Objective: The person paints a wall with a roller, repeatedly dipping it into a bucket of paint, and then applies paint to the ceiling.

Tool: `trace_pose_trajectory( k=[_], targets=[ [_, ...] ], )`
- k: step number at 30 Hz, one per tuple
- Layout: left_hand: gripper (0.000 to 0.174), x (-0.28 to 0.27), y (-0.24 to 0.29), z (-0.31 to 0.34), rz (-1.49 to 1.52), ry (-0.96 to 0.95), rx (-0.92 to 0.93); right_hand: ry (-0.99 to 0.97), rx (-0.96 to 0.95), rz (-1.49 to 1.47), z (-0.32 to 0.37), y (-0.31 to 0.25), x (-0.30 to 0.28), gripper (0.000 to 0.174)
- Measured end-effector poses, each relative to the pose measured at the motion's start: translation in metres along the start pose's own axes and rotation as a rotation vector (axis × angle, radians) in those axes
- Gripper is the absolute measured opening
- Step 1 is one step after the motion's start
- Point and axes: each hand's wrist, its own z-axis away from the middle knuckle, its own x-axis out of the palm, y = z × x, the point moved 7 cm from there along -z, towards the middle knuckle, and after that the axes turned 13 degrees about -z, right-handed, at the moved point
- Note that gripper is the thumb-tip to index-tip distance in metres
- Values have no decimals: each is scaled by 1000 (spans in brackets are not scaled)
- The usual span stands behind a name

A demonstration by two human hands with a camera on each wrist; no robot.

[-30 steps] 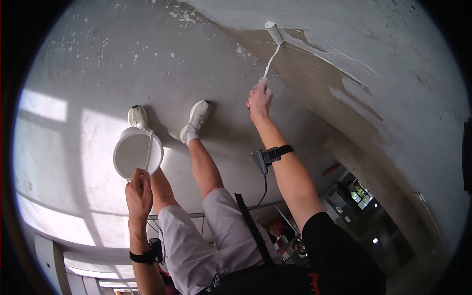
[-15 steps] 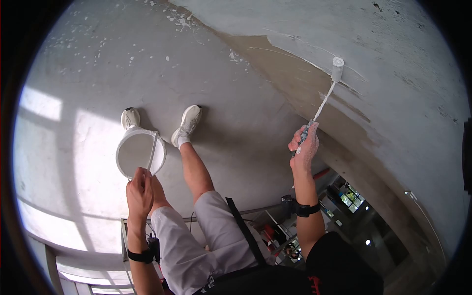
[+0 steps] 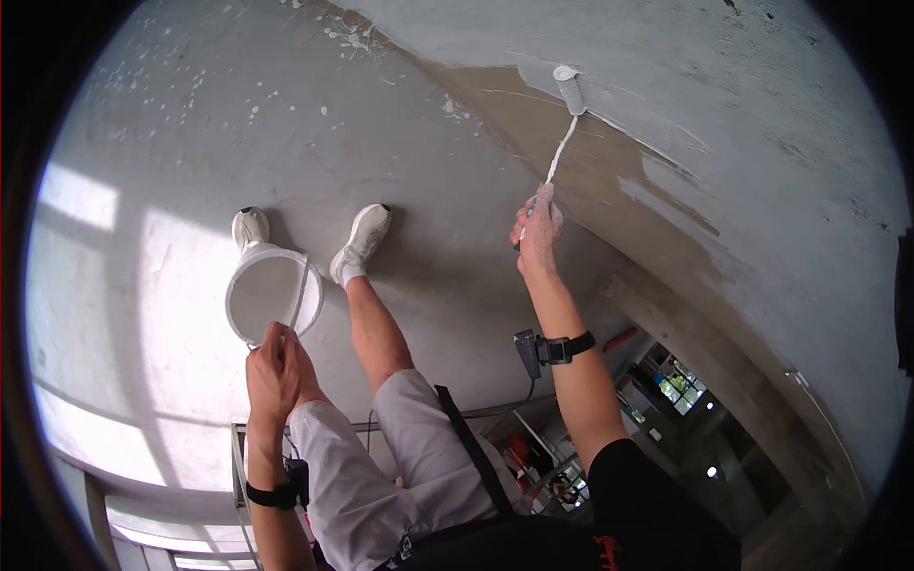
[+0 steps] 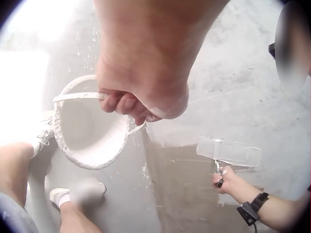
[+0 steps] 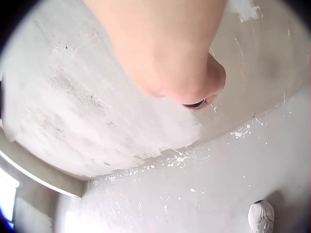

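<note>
Right hand (image 3: 540, 234) is clamped on a white-coated cylindrical roller (image 3: 569, 90), touching the grey wall (image 3: 762, 181) just past its fingers (image 3: 523, 219); left fingers curl round a white bucket's (image 3: 259, 293) handle (image 4: 80, 96). Looks mid-coating; next stroke probably wants even pressure.

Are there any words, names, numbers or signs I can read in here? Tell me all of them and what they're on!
There are no words, numbers or signs clear enough to read.
Red marking on the black fabric T-shirt: too small and blurred to read.
Small marks near the top of the light grey cloth shorts: too small to tell if they are letters.
White round bucket and white cylindrical paint roller: no writing shows.
</note>
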Motion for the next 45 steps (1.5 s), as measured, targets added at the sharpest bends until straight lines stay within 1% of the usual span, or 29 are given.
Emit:
trace_pose_trajectory(
  k=[3, 8, 12, 15, 18, 22, 24, 26, 30, 32, 34, 37, 40, 42, 45],
  targets=[
    [11, -1, -3, 5, -51, -39, -43, 22, 42, 34, -16, 20, 33, 46],
    [11, -2, -3, 10, -22, -19, -24, -7, 51, 84, -43, 48, 72, 46],
    [10, -3, -4, 10, -9, 10, -11, -22, 87, 54, -60, 58, 90, 45],
    [11, -2, -3, 8, -36, -27, -19, -17, 104, -2, -63, 62, 97, 43],
    [11, -2, -2, 7, -15, -13, -15, 3, 106, -49, -50, 58, 87, 48],
    [11, 2, -2, 4, -20, -5, 7, -16, 105, -98, -26, 38, 54, 46],
    [12, 3, 0, 3, -9, 6, 17, -84, 62, -172, -8, 18, 38, 44],
    [12, 3, 3, 1, 4, 6, 33, -90, 49, -154, 9, -5, 19, 44],
    [12, 2, 8, -1, -16, -37, 28, -53, 43, -119, 45, -50, -17, 42],
    [13, 0, 11, -1, -31, 31, 60, -39, 27, -125, 63, -69, -33, 42],
    [13, 2, 13, -3, -33, 35, 70, -22, 13, -133, 71, -79, -40, 42],
    [12, 4, 18, -4, -30, 36, 83, -19, 23, -120, 73, -82, -43, 43],
    [12, 3, 20, -4, -23, 45, 89, -51, 45, -129, 61, -64, -27, 42],
    [12, 0, 20, -3, -25, 57, 85, -28, 73, -129, 48, -48, -15, 42],
    [12, -1, 19, -3, -15, 36, 65, -39, 58, -93, 20, -19, 6, 42]
  ],
)
